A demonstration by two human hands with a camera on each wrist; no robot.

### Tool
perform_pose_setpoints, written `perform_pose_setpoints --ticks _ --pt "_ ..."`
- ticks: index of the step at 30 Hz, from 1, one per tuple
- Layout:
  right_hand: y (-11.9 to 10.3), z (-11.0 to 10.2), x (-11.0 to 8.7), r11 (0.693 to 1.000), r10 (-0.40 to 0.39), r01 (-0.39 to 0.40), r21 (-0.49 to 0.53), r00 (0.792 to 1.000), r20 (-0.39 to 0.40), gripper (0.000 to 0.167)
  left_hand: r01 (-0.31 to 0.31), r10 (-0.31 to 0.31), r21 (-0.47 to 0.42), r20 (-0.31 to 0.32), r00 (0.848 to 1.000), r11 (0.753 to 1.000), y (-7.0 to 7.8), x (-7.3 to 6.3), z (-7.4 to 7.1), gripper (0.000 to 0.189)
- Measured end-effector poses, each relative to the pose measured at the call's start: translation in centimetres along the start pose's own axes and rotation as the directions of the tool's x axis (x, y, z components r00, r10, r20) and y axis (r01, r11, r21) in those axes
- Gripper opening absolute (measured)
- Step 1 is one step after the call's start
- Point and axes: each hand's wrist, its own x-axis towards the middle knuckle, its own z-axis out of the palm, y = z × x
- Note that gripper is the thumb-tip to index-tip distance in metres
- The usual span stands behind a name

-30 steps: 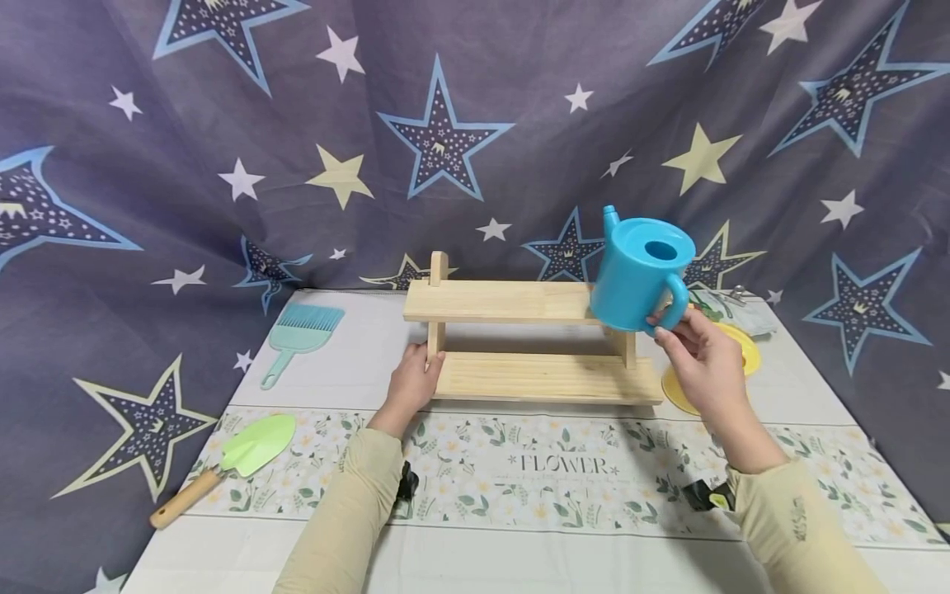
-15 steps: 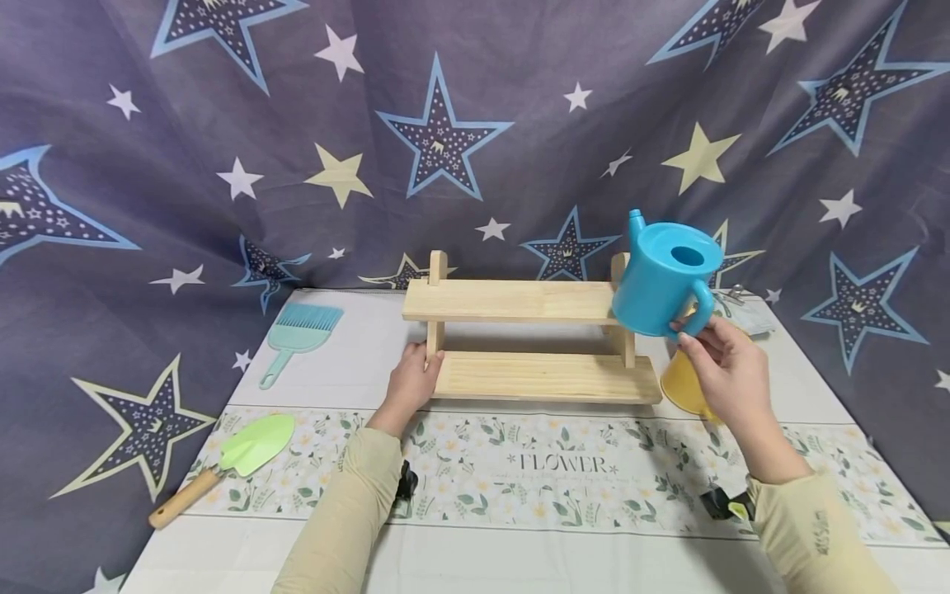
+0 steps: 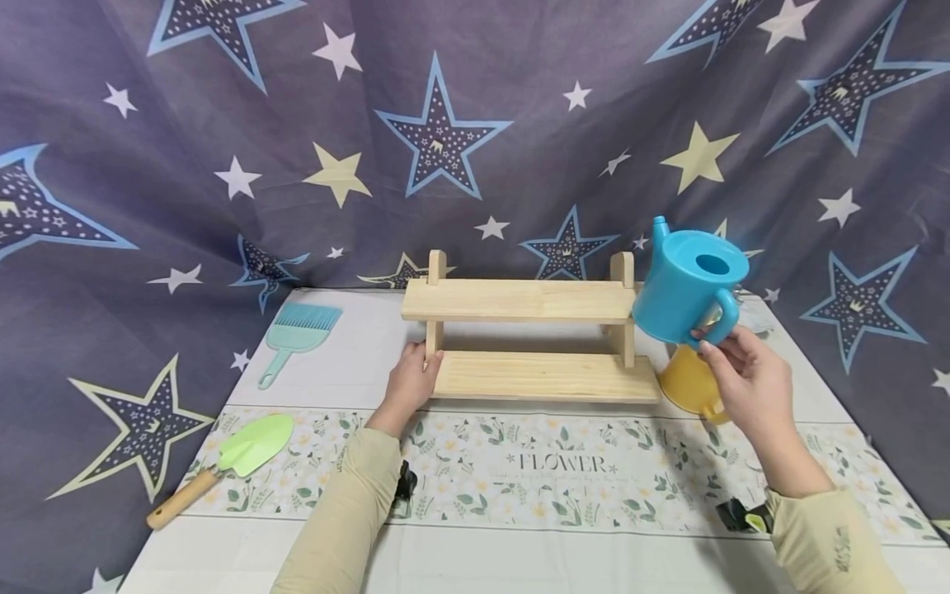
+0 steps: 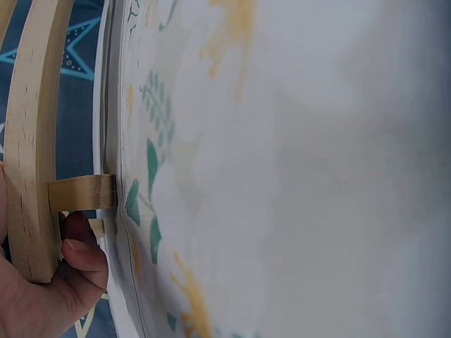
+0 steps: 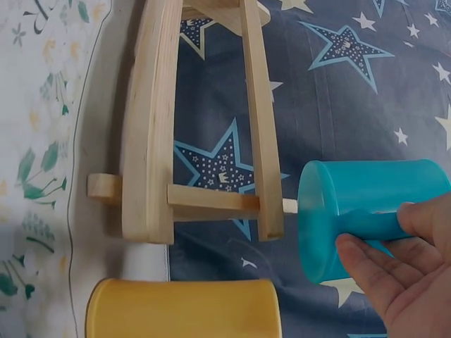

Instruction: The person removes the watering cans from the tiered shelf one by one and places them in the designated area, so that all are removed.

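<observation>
A blue watering can point(image 3: 677, 289) is held up by its handle in my right hand point(image 3: 753, 384), near the right end of a two-tier wooden shelf point(image 3: 519, 301). In the right wrist view, the fingers pinch the can point(image 5: 373, 204) at its handle. Below it, partly covered by the can and hand, a yellow watering can point(image 3: 686, 384) stands on the table beside the shelf. My left hand point(image 3: 411, 381) grips the left end of the lower board point(image 3: 545, 378). The left wrist view shows fingers point(image 4: 84, 257) curled round that board's end point(image 4: 32, 162).
At the left lie a teal dustpan-like brush point(image 3: 303, 328) and a green trowel point(image 3: 256, 445) with a wooden handle. A flower-print cloth point(image 3: 460, 470) runs across the table. A clear packet point(image 3: 759, 318) sits at the back right, before a star-patterned curtain point(image 3: 490, 91).
My right hand has carried the blue watering can rightward and slightly down, past the end of the upper board. More of the shelf's right post shows. The left hand stays on the lower board.
</observation>
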Motion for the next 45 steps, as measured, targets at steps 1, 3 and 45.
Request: perform_pose_setpoints --ticks 1,3,45 --pt "0.1 -0.1 -0.1 1.0 0.0 0.0 -0.002 1.0 -0.004 0.03 -0.001 0.001 0.0 0.0 1.0 1.0 0.0 0.0 0.0 0.051" --pt "0.3 -0.3 -0.2 1.0 0.001 -0.002 -0.007 1.0 -0.011 0.03 -0.002 0.002 -0.001 0.0 1.0 1.0 0.0 0.0 0.0 0.051" --pt "4.1 -5.8 -0.8 0.969 0.226 -0.239 -0.058 0.959 -0.174 0.026 0.003 -0.003 -0.002 0.005 1.0 1.0 0.2 0.0 -0.2 0.05"
